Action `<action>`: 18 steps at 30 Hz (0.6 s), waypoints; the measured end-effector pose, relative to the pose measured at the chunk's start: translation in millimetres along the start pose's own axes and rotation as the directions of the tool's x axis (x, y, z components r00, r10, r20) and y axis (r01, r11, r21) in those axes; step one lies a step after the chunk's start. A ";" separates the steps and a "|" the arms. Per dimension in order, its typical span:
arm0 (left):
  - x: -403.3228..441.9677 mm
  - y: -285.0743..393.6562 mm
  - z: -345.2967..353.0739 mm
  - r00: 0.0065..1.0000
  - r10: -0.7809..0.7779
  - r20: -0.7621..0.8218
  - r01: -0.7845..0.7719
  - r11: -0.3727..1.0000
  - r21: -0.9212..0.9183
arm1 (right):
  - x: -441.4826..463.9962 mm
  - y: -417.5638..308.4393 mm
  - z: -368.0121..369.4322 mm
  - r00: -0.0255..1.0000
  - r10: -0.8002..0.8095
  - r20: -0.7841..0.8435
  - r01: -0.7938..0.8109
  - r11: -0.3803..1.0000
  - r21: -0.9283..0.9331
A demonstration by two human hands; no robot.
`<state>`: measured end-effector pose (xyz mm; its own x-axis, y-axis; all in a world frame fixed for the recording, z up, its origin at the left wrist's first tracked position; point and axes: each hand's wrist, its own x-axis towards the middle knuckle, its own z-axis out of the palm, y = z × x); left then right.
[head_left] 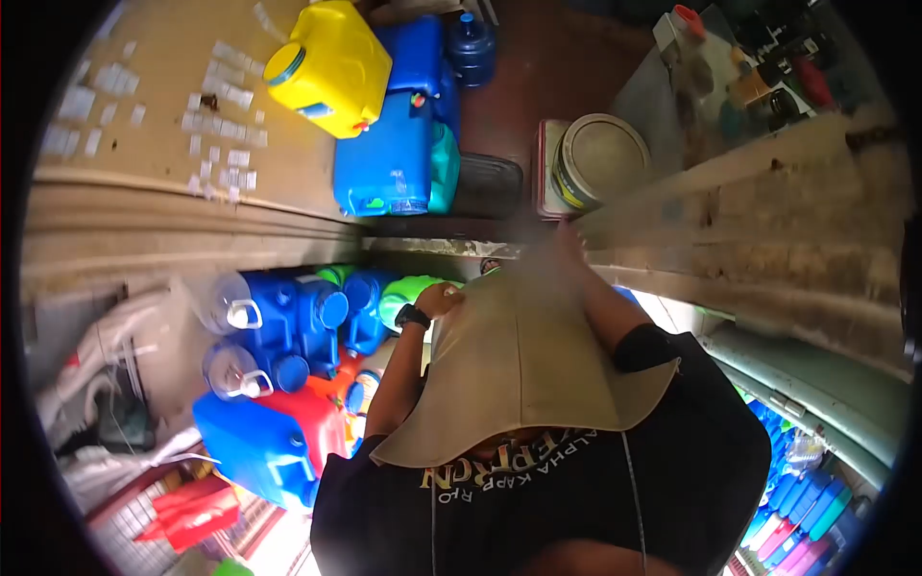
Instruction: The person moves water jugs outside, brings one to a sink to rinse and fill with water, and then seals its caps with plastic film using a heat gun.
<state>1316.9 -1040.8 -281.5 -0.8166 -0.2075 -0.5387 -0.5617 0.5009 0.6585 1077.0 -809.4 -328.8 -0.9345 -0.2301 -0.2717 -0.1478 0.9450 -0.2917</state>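
My left hand (442,300), with a dark watch on its wrist, is curled at the left edge of a beige cloth piece (519,355). That piece has a centre seam and a flared edge like a hat brim. It lies in front of my black shirt (547,499) and covers the middle of the view. Whatever my left fingers may hold is hidden. A light green container (408,293) is close beside that hand. My right hand (569,250) is smeared by motion near the wooden ledge, so its fingers are unclear.
Ahead stand a yellow jerrycan (336,72), a blue jerrycan (384,158) and a round lidded tin (605,158). Blue and clear containers (279,317) crowd my left. A wooden beam (759,206) runs along my right. Cluttered goods (768,86) fill the far right.
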 end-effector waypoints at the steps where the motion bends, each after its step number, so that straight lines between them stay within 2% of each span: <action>1: 11.0 23.8 -21.4 0.999 0.046 0.018 -0.044 0.996 -0.072 | 24.6 -20.6 -24.8 0.980 0.134 0.147 -0.155 0.978 0.142; 2: 28.7 40.1 -41.0 0.995 0.097 0.029 -0.092 0.986 -0.142 | 59.8 -34.2 -30.7 0.979 0.148 0.141 -0.169 0.973 0.154; 4: 59.8 65.2 -76.9 0.988 0.144 0.049 -0.137 0.983 -0.124 | 122.4 -45.4 -33.2 0.982 0.069 0.175 -0.133 0.913 0.385; 5: 68.5 82.4 -97.3 0.994 0.104 0.044 -0.091 0.968 -0.234 | 133.8 -59.6 -47.1 0.982 0.082 0.168 -0.142 0.910 0.390; 6: 79.4 96.2 -113.3 0.997 0.061 0.045 -0.042 0.938 -0.343 | 145.7 -77.6 -58.1 0.998 0.020 -0.053 0.000 0.933 0.359; 7: 101.0 80.0 -113.4 0.991 0.118 -0.069 -0.135 0.918 -0.374 | 158.4 -94.1 -66.8 0.962 -0.053 -0.270 0.135 0.947 0.293; 8: 104.0 99.2 -136.2 0.994 0.079 -0.076 -0.100 0.941 -0.324 | 173.0 -104.4 -68.8 0.959 -0.043 -0.281 0.127 0.949 0.289; 10: 133.4 83.7 -146.6 0.972 0.116 -0.204 -0.161 0.962 -0.220 | 204.2 -117.8 -72.2 0.984 -0.175 -0.017 0.176 0.978 0.114; 11: 150.5 69.0 -148.4 0.972 0.109 -0.207 -0.167 0.944 -0.285 | 232.6 -115.1 -49.9 0.966 -0.237 0.101 0.229 0.969 0.088; 12: 166.1 57.7 -149.7 0.972 0.104 -0.212 -0.175 0.921 -0.348 | 266.9 -108.0 -20.0 0.931 -0.293 0.216 0.285 0.956 0.067; 13: 176.1 52.0 -152.3 0.963 0.148 -0.225 -0.220 0.914 -0.341 | 289.1 -104.8 -7.3 0.885 -0.332 0.327 0.307 0.943 0.128; 14: 188.5 47.2 -155.9 0.952 0.195 -0.238 -0.267 0.907 -0.327 | 310.4 -103.2 4.8 0.824 -0.375 0.426 0.320 0.927 0.196; 15: 203.4 48.3 -164.7 0.962 0.206 -0.178 -0.251 0.922 -0.293 | 340.0 -99.0 20.8 0.728 -0.409 0.550 0.397 0.906 0.148; 16: 221.3 42.0 -171.1 0.966 0.210 -0.150 -0.245 0.927 -0.284 | 363.0 -89.8 42.6 0.739 -0.414 0.531 0.399 0.904 0.150; 17: 239.5 36.3 -177.8 0.969 0.213 -0.123 -0.240 0.931 -0.275 | 393.7 -81.9 66.2 0.611 -0.540 0.579 0.633 0.772 0.052; 18: 270.9 40.9 -190.2 0.975 0.195 -0.109 -0.217 0.941 -0.258 | 419.6 -78.9 74.9 0.638 -0.547 0.542 0.613 0.787 0.071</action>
<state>1047.4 -1236.3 -300.5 -0.9198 -0.1963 -0.3398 -0.3862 0.2996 0.8724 720.8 -998.0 -488.6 -0.3403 -0.7894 -0.5109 -0.6663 0.5858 -0.4614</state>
